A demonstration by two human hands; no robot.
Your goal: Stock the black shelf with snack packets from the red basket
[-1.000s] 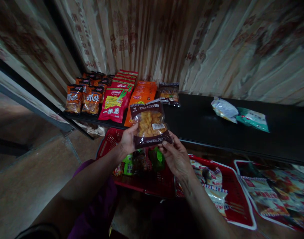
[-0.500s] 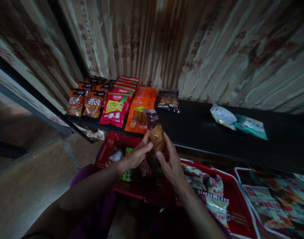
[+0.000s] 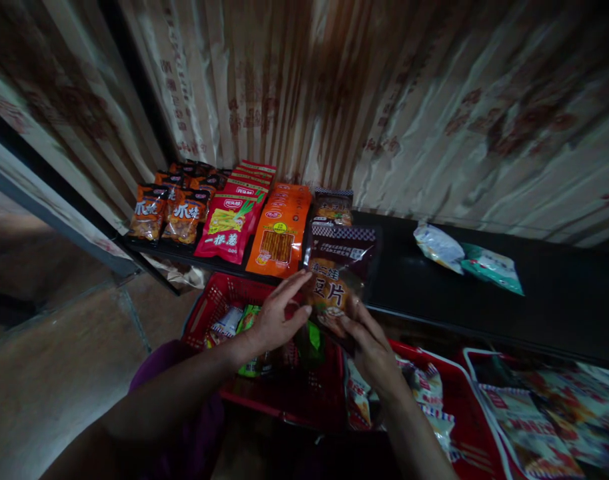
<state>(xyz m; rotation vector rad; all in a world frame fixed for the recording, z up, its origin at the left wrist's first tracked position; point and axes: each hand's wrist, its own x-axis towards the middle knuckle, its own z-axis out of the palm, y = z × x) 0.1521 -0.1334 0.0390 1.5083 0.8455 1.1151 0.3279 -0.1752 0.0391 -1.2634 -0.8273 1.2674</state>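
A dark brown snack bag (image 3: pixel 340 267) with a checkered top edge is held up at the shelf's front edge, its printed front facing me. My right hand (image 3: pixel 372 340) grips its lower right part. My left hand (image 3: pixel 279 317) touches its left side, thumb and fingers apart. Just behind it, a similar brown bag (image 3: pixel 333 207) lies on the black shelf (image 3: pixel 399 273). Left of that lie orange bags (image 3: pixel 279 233), red bags (image 3: pixel 232 220) and several black-and-orange bags (image 3: pixel 187 213).
Below the shelf is a red basket (image 3: pixel 304 407) with a few packets. Two more baskets at the right, one red (image 3: pixel 469 413), hold white-and-red bags. A white bag (image 3: pixel 438 247) and a green bag (image 3: pixel 493 267) lie on the shelf's right part. A curtain (image 3: pixel 324 87) hangs behind.
The held brown bag has turned from edge-on to face me. My right hand has moved right and down with it, and my left hand has opened from around the bag's lower part.
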